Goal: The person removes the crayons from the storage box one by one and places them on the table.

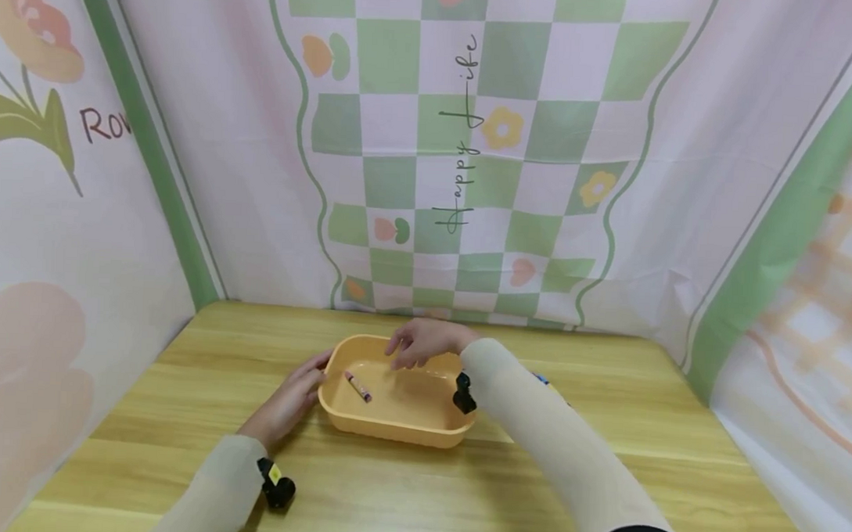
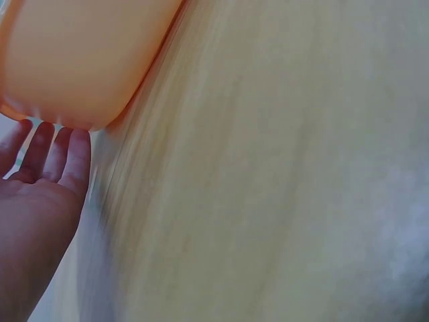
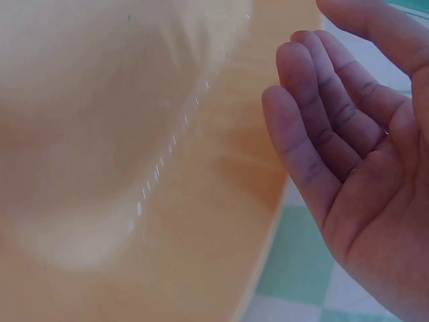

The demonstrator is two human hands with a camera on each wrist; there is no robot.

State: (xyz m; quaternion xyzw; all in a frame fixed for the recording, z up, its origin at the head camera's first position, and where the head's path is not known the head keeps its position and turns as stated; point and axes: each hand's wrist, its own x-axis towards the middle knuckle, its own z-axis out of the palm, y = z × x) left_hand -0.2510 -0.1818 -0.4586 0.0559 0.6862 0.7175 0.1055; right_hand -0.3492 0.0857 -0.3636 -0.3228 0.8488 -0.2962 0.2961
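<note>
A yellow-orange plastic basin stands on the wooden table, with one crayon lying in its left half. My left hand rests against the basin's left end; in the left wrist view its straight fingers touch the outer wall. Over the far side of the basin hovers my right hand, its fingers loosely bent and holding nothing. The right wrist view shows that hand's bare palm beside the basin's inner wall. My right forearm hides the basin's right end.
Behind the right sleeve, a small blue item on the table peeks out, mostly hidden. A checkered curtain hangs at the table's far edge. Black wrist devices sit on both sleeves.
</note>
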